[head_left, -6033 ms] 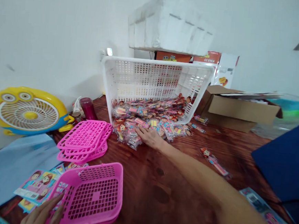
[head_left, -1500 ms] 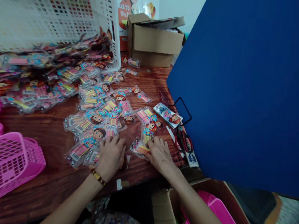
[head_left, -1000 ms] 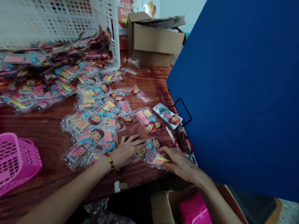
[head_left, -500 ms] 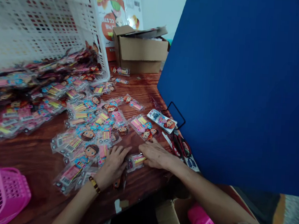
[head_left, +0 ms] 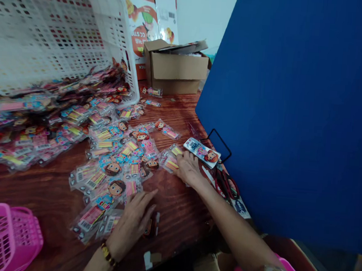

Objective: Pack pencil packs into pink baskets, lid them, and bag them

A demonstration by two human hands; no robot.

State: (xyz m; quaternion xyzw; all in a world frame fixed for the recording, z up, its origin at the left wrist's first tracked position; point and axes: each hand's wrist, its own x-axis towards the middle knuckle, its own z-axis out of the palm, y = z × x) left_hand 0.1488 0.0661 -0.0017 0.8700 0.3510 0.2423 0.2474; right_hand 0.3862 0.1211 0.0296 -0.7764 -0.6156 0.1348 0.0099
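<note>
Item: packets, cartoon-faced, loose across mid-table, spilling from the tipped white basket far left.
Holding: left hand lies flat on the near packets, fingers slightly apart, gripping nothing. The right hand lies flat, fingers resting on one packet.
Step, as judged: spreading and sorting by sliding.
Need: lifting one calls for a pinch at its edge.
Nearby: scissors and blue board, right.
</note>
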